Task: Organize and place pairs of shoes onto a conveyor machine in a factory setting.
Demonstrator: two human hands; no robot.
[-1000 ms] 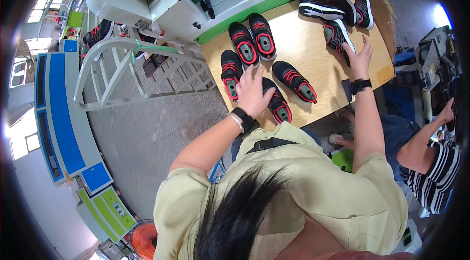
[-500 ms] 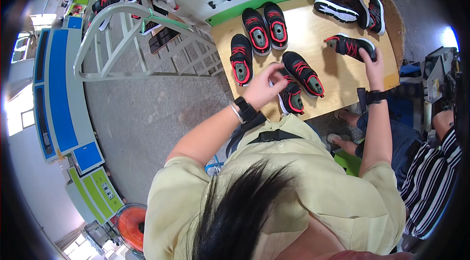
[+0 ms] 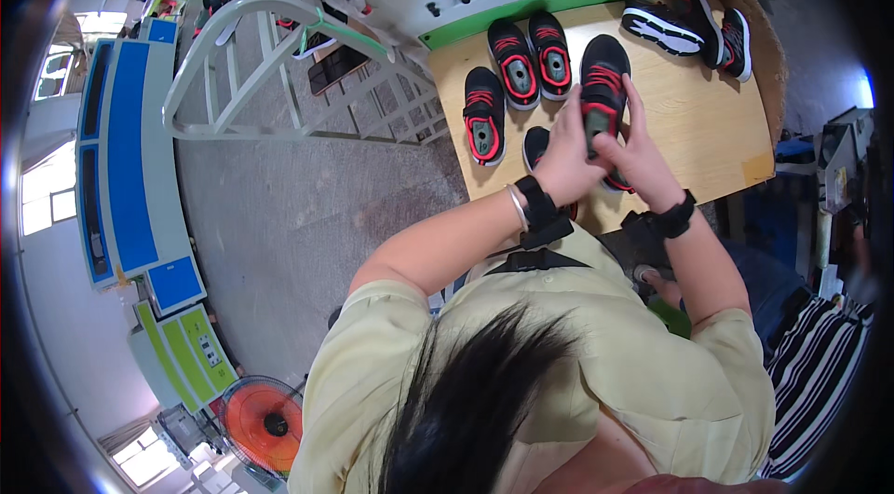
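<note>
A black sneaker with red laces and red collar trim is between my two hands over the wooden tabletop, toe pointing away from me. Its left side is gripped by my left hand. My right hand holds the right side, thumb by the opening, where a dark green insert shows. Partly hidden under my left hand lies another black sneaker. To the left stand three matching sneakers: one nearer and a pair, left and right, all with green inserts.
At the table's far right, several sneakers lean together, one showing its white sole, beside a cardboard edge. A machine with a green strip borders the table's back. A white metal rack stands left. Someone in striped clothing is at right.
My right hand has brought the sneaker from the right to the middle, its toe now turned away from me. My left hand has moved right and taken hold of it too.
</note>
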